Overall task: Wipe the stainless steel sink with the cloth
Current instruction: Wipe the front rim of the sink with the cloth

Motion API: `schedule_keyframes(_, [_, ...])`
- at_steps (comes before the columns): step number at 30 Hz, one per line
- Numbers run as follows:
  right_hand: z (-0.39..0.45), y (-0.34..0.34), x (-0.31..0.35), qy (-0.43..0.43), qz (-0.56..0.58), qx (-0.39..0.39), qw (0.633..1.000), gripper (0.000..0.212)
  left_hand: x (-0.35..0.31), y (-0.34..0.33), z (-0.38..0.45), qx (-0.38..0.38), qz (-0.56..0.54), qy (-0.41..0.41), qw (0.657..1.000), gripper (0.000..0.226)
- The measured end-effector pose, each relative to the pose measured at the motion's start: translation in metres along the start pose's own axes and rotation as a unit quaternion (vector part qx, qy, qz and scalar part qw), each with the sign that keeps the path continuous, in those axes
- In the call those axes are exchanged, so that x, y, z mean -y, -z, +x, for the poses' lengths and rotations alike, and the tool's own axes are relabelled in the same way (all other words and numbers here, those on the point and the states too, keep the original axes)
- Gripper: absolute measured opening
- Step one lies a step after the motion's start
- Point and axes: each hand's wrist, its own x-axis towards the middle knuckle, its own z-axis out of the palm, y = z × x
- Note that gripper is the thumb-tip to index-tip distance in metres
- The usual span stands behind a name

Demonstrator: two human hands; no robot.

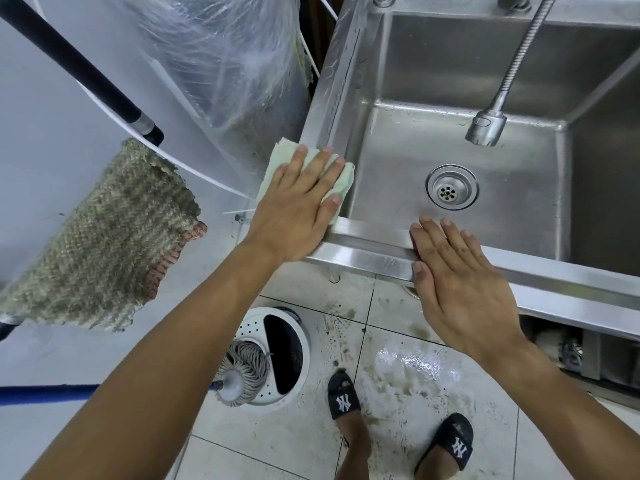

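Pressing flat on a pale green cloth (pixel 308 174) at the near left corner of the stainless steel sink (pixel 363 258), left hand (pixel 298 209) with fingers straight and spread, palm down, nothing curled round the fabric. Resting on the sink's front rim further right, right hand (pixel 457 285), fingers likewise straight and together, fingertips reaching over the inner edge, gripping nothing. Between the two hands, a bare run of front rim. Beyond the cloth, the left rim running away toward the wall, narrow, hard against a clear plastic-wrapped bundle (pixel 235 64). Inside the basin, wet steel with scattered droplets, a round drain strainer (pixel 452 188) near the middle, and a flexible faucet hose with spray head (pixel 486 128) hanging above the floor of the basin, well apart from both hands. To the right, a second wall dropping away beside the basin. Left of the sink, a coarse woven mat (pixel 104 244) draped over a white rail, with a black handle (pixel 79 71) crossing above. Down on the tiled floor (pixel 398 375), wet and streaked with dirt, a white mop bucket (pixel 277 355) holding a string mop head (pixel 242 368) in its perforated side, dark cavity beside it. Just right of the bucket, two feet in black slides (pixel 446 441).
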Motion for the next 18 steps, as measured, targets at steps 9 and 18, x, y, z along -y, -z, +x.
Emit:
schedule_keyframes(9, [0.016,0.004,0.019,0.082,0.003,0.038,0.996,0.056,0.012,0.004,-0.02,0.022,-0.034,-0.029,0.999,0.057])
schedule_keyframes(18, [0.054,0.001,0.032,0.196,0.014,0.101,0.975,0.058,0.028,0.009,0.06,-0.013,0.005,-0.067,0.998,0.059])
